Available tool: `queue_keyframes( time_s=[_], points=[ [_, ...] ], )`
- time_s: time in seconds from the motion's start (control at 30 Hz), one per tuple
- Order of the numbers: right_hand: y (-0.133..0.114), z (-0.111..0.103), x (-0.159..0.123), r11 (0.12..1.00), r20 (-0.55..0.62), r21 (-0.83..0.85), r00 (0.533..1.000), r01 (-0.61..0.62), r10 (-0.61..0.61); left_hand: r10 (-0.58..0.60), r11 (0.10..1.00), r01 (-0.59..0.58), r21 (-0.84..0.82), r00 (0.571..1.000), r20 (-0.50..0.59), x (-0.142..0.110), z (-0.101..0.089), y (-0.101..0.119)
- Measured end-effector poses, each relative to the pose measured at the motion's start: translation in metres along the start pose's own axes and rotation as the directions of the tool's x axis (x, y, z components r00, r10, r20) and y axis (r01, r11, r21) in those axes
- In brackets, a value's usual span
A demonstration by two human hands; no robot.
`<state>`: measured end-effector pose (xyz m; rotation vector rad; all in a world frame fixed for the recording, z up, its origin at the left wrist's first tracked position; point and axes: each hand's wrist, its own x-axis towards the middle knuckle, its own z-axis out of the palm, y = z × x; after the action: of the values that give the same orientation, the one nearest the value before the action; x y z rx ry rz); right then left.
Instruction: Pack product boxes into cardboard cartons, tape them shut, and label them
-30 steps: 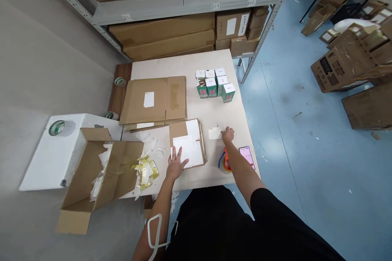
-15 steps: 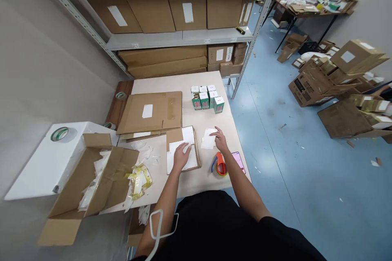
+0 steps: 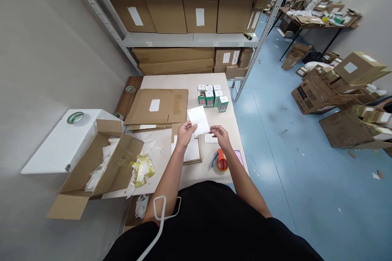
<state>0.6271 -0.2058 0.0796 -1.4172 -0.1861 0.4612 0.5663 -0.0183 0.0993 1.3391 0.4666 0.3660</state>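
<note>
A white label sheet [image 3: 199,120] is held up above the table, tilted, with faint print along its lower edge. My left hand [image 3: 185,133] pinches its lower left side between thumb and fingers. At the lower right corner, my right hand [image 3: 221,136] has its fingertips closed on the sheet's edge. Below the hands lies a flat cardboard piece with white sheets [image 3: 192,151] on it, partly covered by my left hand. Another white paper [image 3: 210,138] rests on the table under the right fingers. An orange tape dispenser [image 3: 222,162] sits beside my right forearm.
Several small green-and-white boxes [image 3: 209,98] stand at the back of the table. Flattened cardboard [image 3: 165,106] lies left of them. An open carton [image 3: 104,167] with paper scraps is at the left, near crumpled yellow tape [image 3: 143,170]. A phone [image 3: 239,156] lies by the right edge.
My left hand has lifted from the papers on the cardboard and now holds a white sheet up. My right hand has come to that sheet's corner. The view has shifted slightly.
</note>
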Motion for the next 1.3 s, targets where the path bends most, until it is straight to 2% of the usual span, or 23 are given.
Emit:
queue_keyframes(
  time_s=[0.33, 0.8, 1.0, 1.1, 1.17, 1.2, 1.23, 1.3],
  points=[
    [-0.008, 0.017, -0.013, 1.0, 0.04, -0.026, 0.999, 0.004, -0.003, 0.09, 0.992, -0.091, 0.089, 0.996, 0.007, -0.007, -0.007, 0.013],
    [-0.016, 0.019, -0.019, 1.0, 0.032, -0.014, 0.999, -0.005, 0.006, 0.11, 0.988, -0.112, 0.104, 0.994, 0.018, -0.011, -0.009, 0.017],
    [-0.013, 0.02, -0.017, 0.999, 0.045, -0.033, 0.999, 0.013, -0.012, 0.093, 0.987, -0.097, 0.126, 0.995, 0.036, -0.007, -0.012, 0.012],
    [-0.011, 0.021, -0.016, 0.999, 0.059, -0.032, 0.998, 0.037, -0.035, 0.102, 0.963, -0.089, 0.255, 0.994, -0.038, -0.007, -0.014, 0.01],
    [-0.01, 0.022, -0.015, 0.997, 0.064, -0.049, 0.997, 0.056, -0.053, 0.18, 0.899, -0.112, 0.423, 0.976, -0.125, -0.011, -0.014, 0.013],
    [-0.009, 0.023, -0.015, 0.996, 0.063, -0.063, 0.996, 0.066, -0.062, 0.217, 0.86, -0.131, 0.493, 0.968, -0.122, -0.014, -0.013, 0.015],
    [-0.009, 0.024, -0.015, 0.994, 0.065, -0.078, 0.995, 0.08, -0.075, 0.229, 0.832, -0.157, 0.533, 0.971, -0.072, -0.017, -0.012, 0.017],
    [-0.008, 0.028, -0.015, 0.988, 0.078, -0.095, 0.99, 0.121, -0.114, 0.168, 0.828, -0.218, 0.517, 0.976, 0.142, -0.024, -0.009, 0.021]
  ],
)
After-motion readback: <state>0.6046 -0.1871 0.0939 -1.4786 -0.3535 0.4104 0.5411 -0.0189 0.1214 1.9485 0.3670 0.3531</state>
